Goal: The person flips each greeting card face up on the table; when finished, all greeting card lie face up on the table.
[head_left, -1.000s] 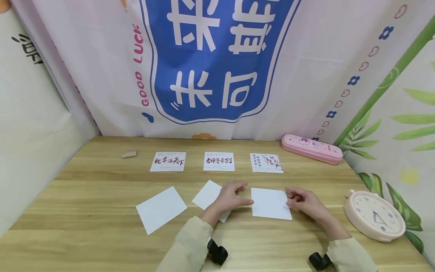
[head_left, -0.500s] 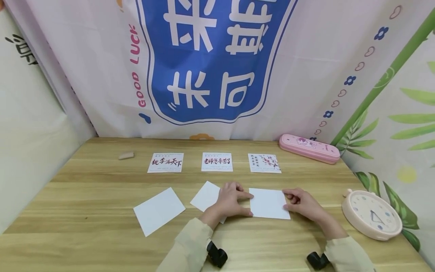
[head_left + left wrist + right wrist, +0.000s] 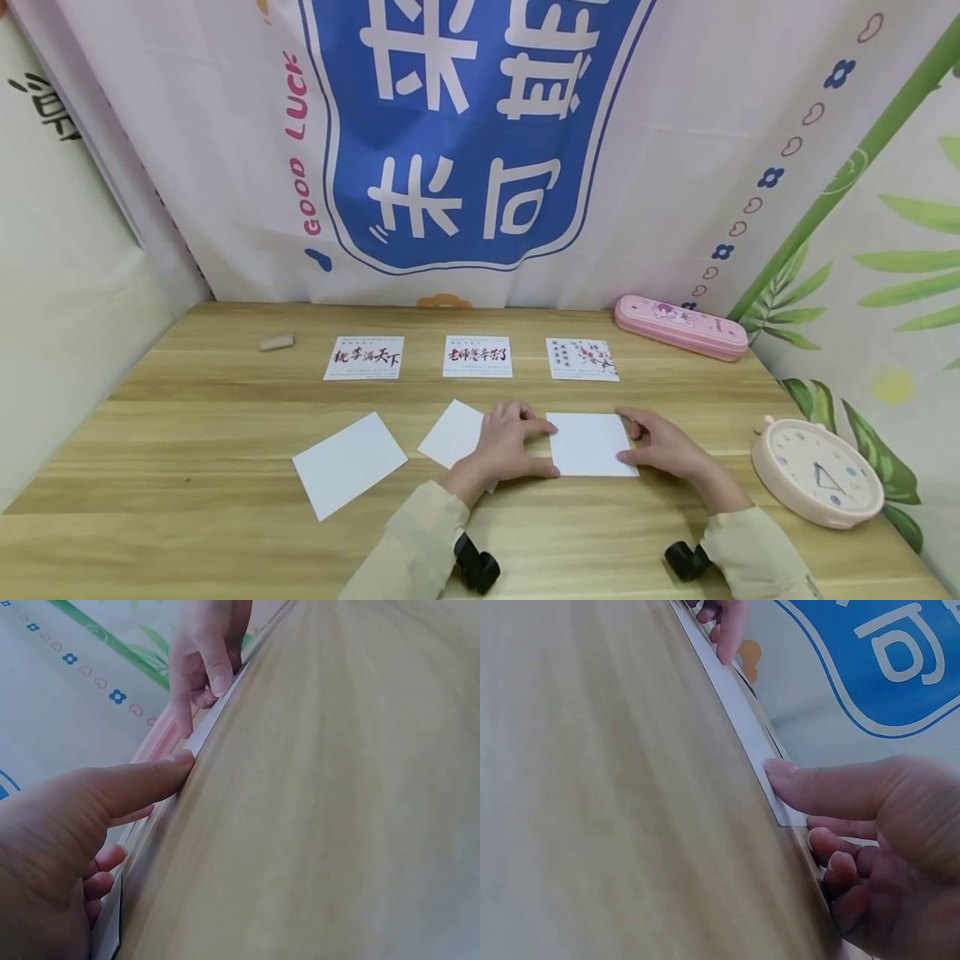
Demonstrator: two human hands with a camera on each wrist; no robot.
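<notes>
A blank white card (image 3: pixel 591 444) lies on the wooden table between both hands. On its left edge, my left hand (image 3: pixel 506 442) touches it with the thumb near the lower corner and the forefinger higher up. My right hand (image 3: pixel 663 446) is at the other side, thumb resting on the card near the right edge and forefinger at the upper right corner. The right thumb (image 3: pixel 802 787) lies on the card's surface in the right wrist view, the other fingers bent beside it. Another blank card (image 3: pixel 453 432) lies partly hidden under the left hand and forearm.
A third blank card (image 3: pixel 349 465) lies tilted at left. Behind stand three printed cards in a row: left (image 3: pixel 363 358), middle (image 3: pixel 477 357) and right (image 3: pixel 582 359). A small tan piece (image 3: pixel 277 342), a pink pencil case (image 3: pixel 681 327) and a round clock (image 3: pixel 817 472) are farther out.
The left forefinger has come onto the card's left edge. The right thumb and forefinger have shifted inward over the right edge, and the card has turned slightly, its lower edge now level.
</notes>
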